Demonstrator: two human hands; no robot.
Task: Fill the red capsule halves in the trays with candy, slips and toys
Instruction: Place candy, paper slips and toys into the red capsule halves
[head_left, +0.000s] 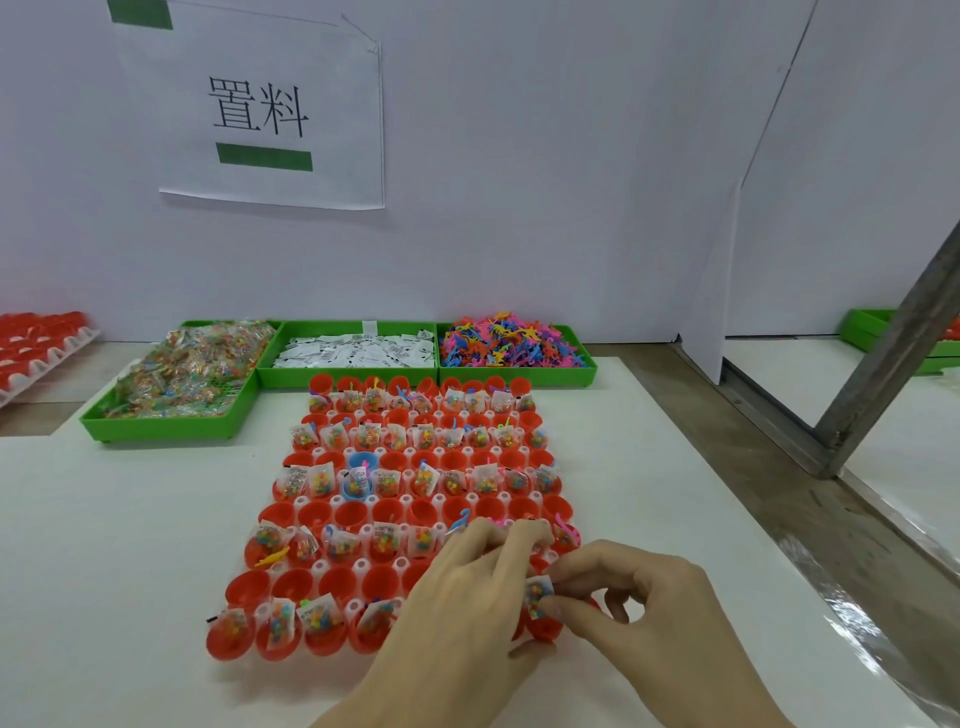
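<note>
Red capsule halves (349, 514) in tray, candy packet (537, 597) pinched by right hand (634, 597), left hand (467, 587) spread flat

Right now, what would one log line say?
right hand: pinches candy packet | left hand: rests on capsule tray | near row being filled

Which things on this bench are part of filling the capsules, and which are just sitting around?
Part of the job:
- tray of red capsule halves
- candy bin
- slip bin
- toy bin
- candy packet, pinched by the right hand
- left hand, over the tray

Lying about:
- wall sign
- spare capsule tray, far left
- metal post
</note>
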